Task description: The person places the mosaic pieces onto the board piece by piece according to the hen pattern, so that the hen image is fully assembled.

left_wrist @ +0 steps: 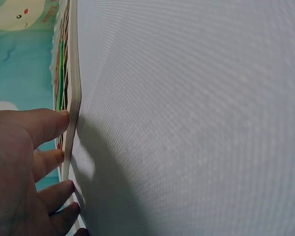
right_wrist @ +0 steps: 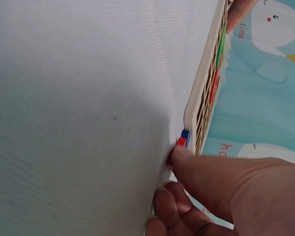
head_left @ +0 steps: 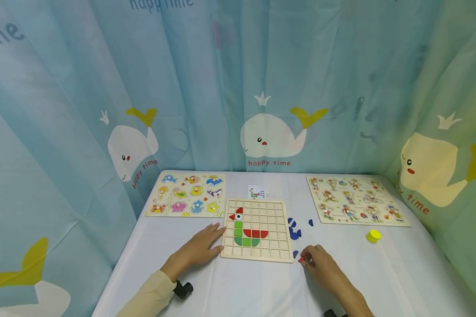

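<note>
A wooden grid board [head_left: 271, 253] lies on the white table, with red and green tiles [head_left: 238, 232] and a round eye tile [head_left: 239, 217] forming a bird. My left hand [head_left: 198, 245] rests against the board's left edge; the left wrist view shows its extended fingers [left_wrist: 51, 157] along that edge. Just off the board's lower right corner, my right hand [head_left: 321, 266] pinches a small red piece [right_wrist: 181, 142] between thumb and fingers. A blue piece [head_left: 295, 254] lies right beside it. Several more blue pieces [head_left: 295, 234] lie along the board's right side.
Behind the board is a small picture card [head_left: 256, 192] of a bird. A sea-animal peg puzzle [head_left: 152, 207] lies at the back left, a puzzle with figures [head_left: 396, 222] at the back right. Nearby stands a yellow cylinder [head_left: 373, 236]. Whale-print curtains [head_left: 206, 132] enclose the table.
</note>
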{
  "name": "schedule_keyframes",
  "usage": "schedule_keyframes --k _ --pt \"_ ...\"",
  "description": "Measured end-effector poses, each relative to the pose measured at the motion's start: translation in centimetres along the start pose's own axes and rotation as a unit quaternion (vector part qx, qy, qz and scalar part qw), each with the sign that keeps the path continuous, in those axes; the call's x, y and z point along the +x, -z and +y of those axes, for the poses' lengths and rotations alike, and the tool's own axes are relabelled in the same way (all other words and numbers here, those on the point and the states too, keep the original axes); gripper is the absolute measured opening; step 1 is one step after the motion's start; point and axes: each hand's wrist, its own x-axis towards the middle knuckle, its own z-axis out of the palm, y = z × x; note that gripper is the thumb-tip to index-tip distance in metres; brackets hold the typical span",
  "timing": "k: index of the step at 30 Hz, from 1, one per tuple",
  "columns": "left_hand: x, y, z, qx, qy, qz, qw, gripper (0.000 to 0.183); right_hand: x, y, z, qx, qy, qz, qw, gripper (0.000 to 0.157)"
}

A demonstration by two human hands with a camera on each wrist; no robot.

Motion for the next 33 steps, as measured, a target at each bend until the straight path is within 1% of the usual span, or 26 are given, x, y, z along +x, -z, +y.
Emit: schedule_keyframes --k 4,8,10,13,15,18,21,26,29,33 --pt "0.0 0.1 0.0 -0.001 -0.002 0.000 1.0000 0.063 0.2 0.0 -0.1 -0.006 0.005 0.001 1.000 0.012" --pt "0.0 0.1 0.0 -0.002 -0.002 -0.001 1.0000 0.063 0.6 0.0 -0.2 -0.037 0.003 -0.011 0.999 0.010" --pt "0.0 0.1 0.0 -0.001 -0.001 -0.002 1.0000 0.063 0.9 0.1 -0.4 -0.043 0.013 -0.006 0.999 0.009" --pt "0.0 0.1 0.0 -0.001 0.001 -0.003 1.0000 0.063 1.4 0.0 -1.1 -0.040 0.039 0.014 0.998 0.010" --pt "0.0 0.1 -0.1 -0.002 0.001 -0.004 1.0000 0.064 1.8 -0.2 -1.8 -0.027 0.058 0.022 0.998 0.010" --pt "0.1 0.0 -0.1 -0.001 0.001 -0.005 1.0000 0.064 2.5 -0.9 -3.4 -0.010 0.062 0.020 0.998 0.012" --pt "0.1 0.0 -0.1 0.001 0.001 -0.004 1.0000 0.064 3.1 -1.8 -4.9 -0.005 0.069 0.020 0.997 0.013" --pt "0.1 -0.1 -0.1 0.002 0.002 -0.005 1.0000 0.064 3.9 -3.4 -7.2 -0.017 0.094 0.028 0.995 0.012" --pt "0.2 -0.1 -0.1 0.004 0.003 -0.006 1.0000 0.064 4.2 -4.3 -8.7 -0.023 0.102 0.022 0.994 0.011" --pt "0.2 -0.2 -0.3 0.006 0.002 -0.006 1.0000 0.064 4.5 -5.6 -10.3 -0.033 0.133 0.025 0.990 0.012"
